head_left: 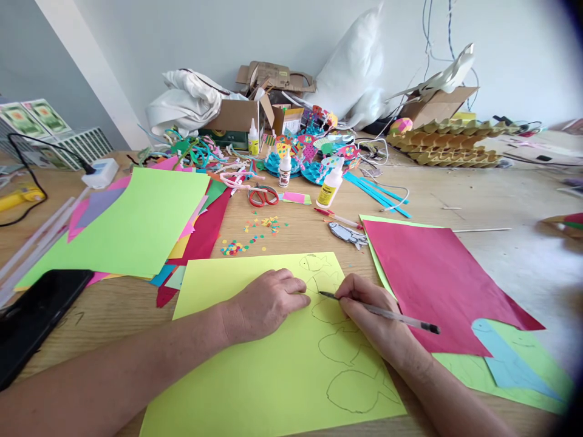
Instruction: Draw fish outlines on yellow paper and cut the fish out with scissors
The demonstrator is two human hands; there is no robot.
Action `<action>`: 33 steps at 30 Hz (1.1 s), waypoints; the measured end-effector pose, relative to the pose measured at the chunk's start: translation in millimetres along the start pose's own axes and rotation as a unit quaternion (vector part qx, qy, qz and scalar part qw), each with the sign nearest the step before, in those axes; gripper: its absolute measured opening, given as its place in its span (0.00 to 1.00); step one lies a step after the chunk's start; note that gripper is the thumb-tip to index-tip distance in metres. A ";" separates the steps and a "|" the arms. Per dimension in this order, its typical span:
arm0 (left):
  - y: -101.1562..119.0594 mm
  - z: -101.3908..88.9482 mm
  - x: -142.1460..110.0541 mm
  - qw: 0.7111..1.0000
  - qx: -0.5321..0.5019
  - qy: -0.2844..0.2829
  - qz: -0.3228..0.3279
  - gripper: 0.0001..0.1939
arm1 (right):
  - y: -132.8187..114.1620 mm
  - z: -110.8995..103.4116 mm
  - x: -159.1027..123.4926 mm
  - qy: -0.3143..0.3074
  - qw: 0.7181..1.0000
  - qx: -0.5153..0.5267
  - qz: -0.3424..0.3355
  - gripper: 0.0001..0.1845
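Note:
A yellow-green sheet of paper (237, 382) lies before me, with several pencil-thin fish outlines (353, 391) in a column down its right side. The top fish has an eye and a gill line. My left hand (268, 303) rests on the sheet, fingers loosely bent and holding nothing, fingertips beside the second fish. Closed around a clear-barrelled pen (401, 317), my right hand (376, 315) has the tip on the second fish's body. Part of that fish and the third is covered by my fingers. A grey fish cutout (347, 234) lies just beyond the sheet.
Coloured paper (150, 224) and a phone (40, 315) lie left; red paper (437, 273) lies right. Farther back are red-handled scissors (263, 196), glue bottles (330, 188), confetti dots (268, 224), a red pen (339, 218), pipe cleaners (195, 152) and egg trays (446, 142).

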State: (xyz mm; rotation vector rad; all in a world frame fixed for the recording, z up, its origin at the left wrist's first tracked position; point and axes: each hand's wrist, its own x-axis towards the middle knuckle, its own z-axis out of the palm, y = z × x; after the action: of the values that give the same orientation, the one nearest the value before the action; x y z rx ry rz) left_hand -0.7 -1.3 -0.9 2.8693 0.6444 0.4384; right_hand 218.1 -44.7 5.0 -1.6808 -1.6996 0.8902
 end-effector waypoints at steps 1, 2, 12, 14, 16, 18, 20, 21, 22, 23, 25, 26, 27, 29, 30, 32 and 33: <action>-0.1 0.1 0.0 1.000 0.001 0.001 0.001 0.12 | -0.2 -0.3 0.0 -0.002 1.000 0.002 -0.001 0.05; -0.2 0.2 -0.1 1.000 0.003 0.003 0.002 0.12 | -0.4 -0.7 0.0 -0.004 1.000 0.006 -0.002 0.05; 0.3 0.6 -0.6 1.000 0.006 0.006 0.008 0.12 | -2.9 4.5 1.8 0.004 1.000 0.009 -0.007 0.03; 1.0 0.1 -0.4 1.000 0.011 -0.003 0.013 0.12 | -5.6 5.8 2.2 0.002 1.000 -0.001 -0.015 0.03; 1.8 -1.0 0.0 1.000 0.011 -0.013 0.018 0.12 | -8.2 6.1 2.2 -0.001 1.000 -0.012 -0.021 0.03; 2.7 -2.5 0.3 1.000 0.011 -0.021 0.021 0.13 | -9.9 5.8 2.1 -0.008 1.000 -0.018 -0.024 0.04; 3.8 -4.0 0.6 0.999 0.015 -0.025 0.024 0.13 | -10.5 5.2 2.0 -0.014 0.999 -0.021 -0.027 0.04; 4.4 -4.6 0.6 0.999 0.019 -0.028 0.026 0.13 | -10.6 5.0 1.9 -0.014 0.999 -0.023 -0.027 0.04; 5.0 -5.1 0.7 0.999 0.025 -0.031 0.027 0.13 | -10.6 4.8 1.8 -0.013 0.999 -0.025 -0.028 0.04; 5.7 -5.5 0.8 0.999 0.030 -0.034 0.029 0.12 | -10.6 4.7 1.6 -0.011 0.999 -0.025 -0.029 0.04; 7.0 -5.8 0.9 0.998 0.041 -0.041 0.031 0.12 | -10.9 4.6 1.0 -0.011 0.999 -0.023 -0.030 0.04; 7.5 -5.7 1.0 0.998 0.045 -0.043 0.031 0.12 | -11.3 4.6 0.7 -0.012 0.999 -0.021 -0.030 0.04; 7.9 -5.5 1.0 0.997 0.048 -0.044 0.032 0.12 | -11.7 4.6 0.4 -0.014 0.999 -0.019 -0.030 0.04; 8.3 -5.1 1.0 0.997 0.051 -0.041 0.031 0.11 | -12.4 4.6 0.2 -0.015 0.999 -0.016 -0.032 0.04; 8.3 -4.9 0.9 0.997 0.052 -0.040 0.030 0.11 | -12.6 4.5 0.4 -0.015 0.999 -0.017 -0.034 0.04; 8.3 -4.8 0.9 0.998 0.052 -0.037 0.030 0.11 | -12.8 4.5 1.0 -0.014 0.999 -0.020 -0.039 0.04; 8.3 -4.8 0.9 0.998 0.052 -0.036 0.030 0.11 | -12.8 4.5 1.4 -0.013 0.999 -0.022 -0.041 0.04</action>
State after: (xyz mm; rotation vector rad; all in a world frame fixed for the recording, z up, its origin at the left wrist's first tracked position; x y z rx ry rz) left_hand 1.7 -7.9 5.8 2.9929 0.5870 0.3176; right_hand 206.7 -43.3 12.4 -1.6224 -1.8047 0.8449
